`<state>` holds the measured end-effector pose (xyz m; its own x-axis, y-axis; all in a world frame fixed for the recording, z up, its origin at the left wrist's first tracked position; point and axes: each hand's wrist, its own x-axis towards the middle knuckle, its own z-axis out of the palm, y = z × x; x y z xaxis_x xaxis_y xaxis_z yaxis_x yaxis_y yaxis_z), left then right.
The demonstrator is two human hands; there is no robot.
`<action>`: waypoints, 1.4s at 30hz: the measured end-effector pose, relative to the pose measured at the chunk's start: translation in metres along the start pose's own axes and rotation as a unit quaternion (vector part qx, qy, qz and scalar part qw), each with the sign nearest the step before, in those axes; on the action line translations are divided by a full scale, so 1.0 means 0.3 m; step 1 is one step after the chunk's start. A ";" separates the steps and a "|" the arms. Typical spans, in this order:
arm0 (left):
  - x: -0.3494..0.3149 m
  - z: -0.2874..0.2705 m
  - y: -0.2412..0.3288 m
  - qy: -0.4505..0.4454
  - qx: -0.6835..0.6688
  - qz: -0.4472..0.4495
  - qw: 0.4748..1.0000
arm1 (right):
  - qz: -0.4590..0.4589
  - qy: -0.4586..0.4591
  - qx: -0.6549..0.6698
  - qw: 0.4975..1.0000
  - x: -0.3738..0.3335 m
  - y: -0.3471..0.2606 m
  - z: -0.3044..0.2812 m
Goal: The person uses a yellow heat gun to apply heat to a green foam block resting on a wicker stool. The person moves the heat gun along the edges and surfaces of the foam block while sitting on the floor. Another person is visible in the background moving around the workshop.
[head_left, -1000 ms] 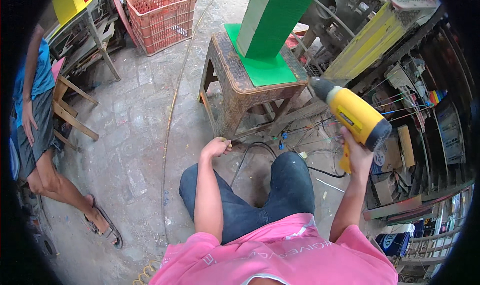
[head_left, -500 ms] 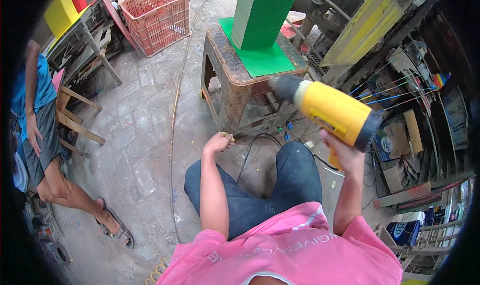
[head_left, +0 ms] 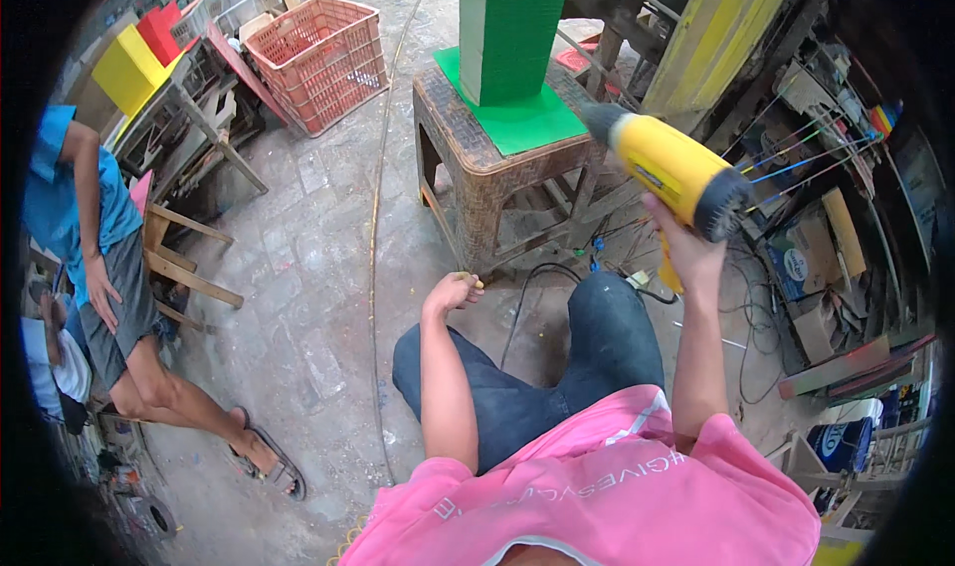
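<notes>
My right hand (head_left: 686,243) grips the handle of a yellow and black heat gun (head_left: 674,163), raised in front of me on the right. Its dark nozzle points left toward a tall green box-like piece (head_left: 517,44), whose near-left face is paler. That piece stands upright on a flat green sheet (head_left: 542,126) on a worn brown stool (head_left: 477,183). The nozzle overlaps the stool's right corner in view; whether it touches anything cannot be told. My left hand (head_left: 455,292) is closed above my left knee, with a small yellowish thing at its fingertips, too small to name.
A red plastic crate (head_left: 323,74) stands on the floor at far left. A cord (head_left: 376,228) runs along the floor. Another person (head_left: 104,238) sits at left, a sandalled foot stretched out. Cluttered shelves (head_left: 826,287) and colourful thin rods (head_left: 796,168) are at right.
My right hand has moved the heat gun right and a little away, so its nozzle is off the stool's front edge. My left hand stays closed. The whole view has shifted slightly.
</notes>
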<state>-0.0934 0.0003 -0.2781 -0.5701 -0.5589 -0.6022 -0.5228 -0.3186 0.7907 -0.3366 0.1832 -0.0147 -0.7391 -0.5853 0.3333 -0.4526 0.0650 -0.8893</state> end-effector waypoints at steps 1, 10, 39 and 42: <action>-0.005 0.004 0.005 -0.002 0.005 -0.005 1.000 | -0.003 -0.021 -0.004 1.000 -0.012 0.000 0.025; -0.023 -0.009 -0.010 0.008 0.001 -0.016 1.000 | -0.054 -0.191 0.053 0.979 -0.124 -0.112 0.068; -0.024 0.009 -0.039 0.048 -0.023 0.011 0.999 | -0.207 -0.018 0.067 0.976 -0.058 -0.058 0.049; -0.026 0.005 -0.054 0.051 -0.017 0.005 0.999 | -0.258 0.009 0.031 0.966 -0.054 -0.066 0.046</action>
<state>-0.0812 0.0110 -0.2864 -0.5065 -0.6374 -0.5806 -0.4950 -0.3364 0.8011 -0.3089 0.1801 -0.0068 -0.4317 -0.5135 0.7416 -0.7328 -0.2798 -0.6203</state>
